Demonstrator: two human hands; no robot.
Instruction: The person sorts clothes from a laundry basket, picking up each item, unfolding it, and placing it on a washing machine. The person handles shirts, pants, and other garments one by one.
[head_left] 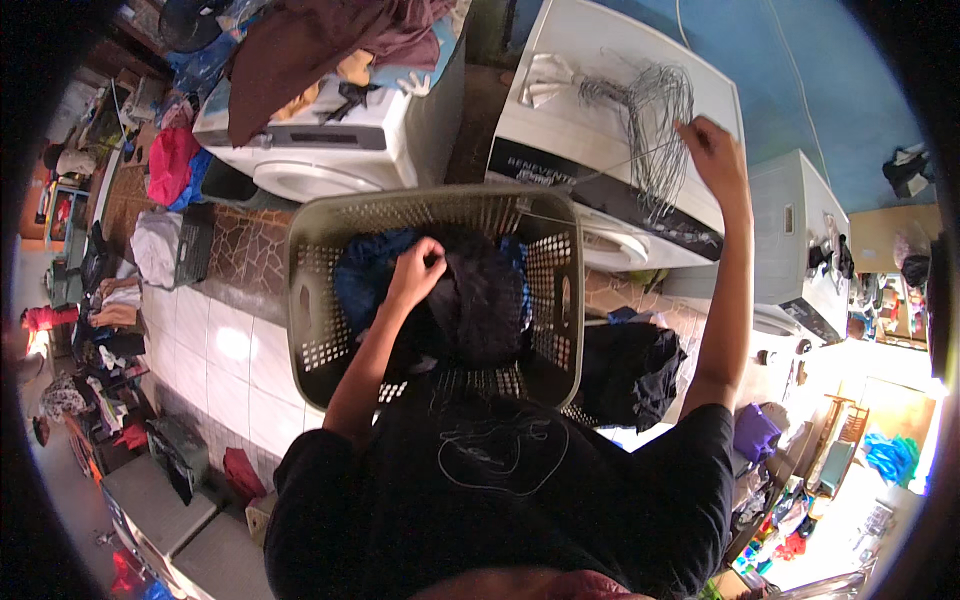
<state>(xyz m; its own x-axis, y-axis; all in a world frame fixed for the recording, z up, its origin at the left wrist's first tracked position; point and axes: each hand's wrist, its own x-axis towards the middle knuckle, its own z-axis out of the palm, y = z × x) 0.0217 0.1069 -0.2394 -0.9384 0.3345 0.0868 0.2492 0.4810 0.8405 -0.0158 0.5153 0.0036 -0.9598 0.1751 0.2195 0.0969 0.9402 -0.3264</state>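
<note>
Your curled left hand (418, 272) is showing over dark clothes (485, 305) in the basket (300, 290), mid-frame; curled right hand (712, 158) by wires (655, 110) lying on white washer (590, 38), upper right — can't tell either grip. Blue wall (830, 75) is standing behind.

I see dim light | glare on left floor tiles (225, 345) | near right overexposed | edges bent, corners black
</note>
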